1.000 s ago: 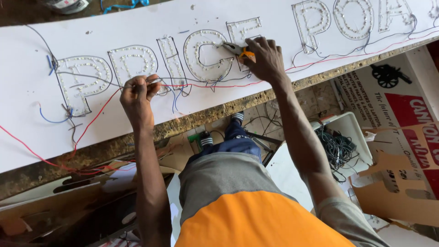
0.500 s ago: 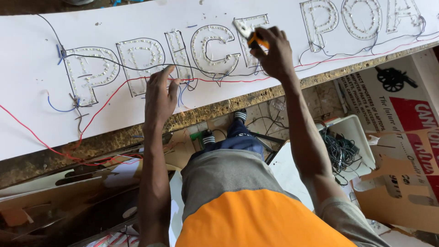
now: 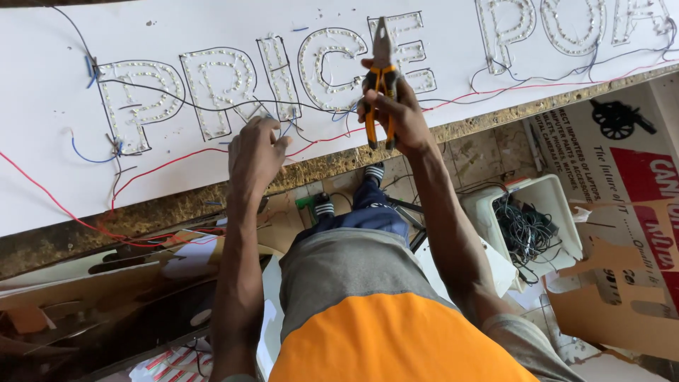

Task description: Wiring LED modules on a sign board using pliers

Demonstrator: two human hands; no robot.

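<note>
the right hand grips orange-handled steel pliers; the left hand, fingers curled, pinches thin wires on the white sign board. a slip could nick the wiring.

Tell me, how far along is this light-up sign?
Done: small bulbs fill the letter outlines on the white board. In hand: the right hand grips orange-handled pliers; the left hand rests at the red wire. Left: loose red, blue and black wires trail across the board.
</note>
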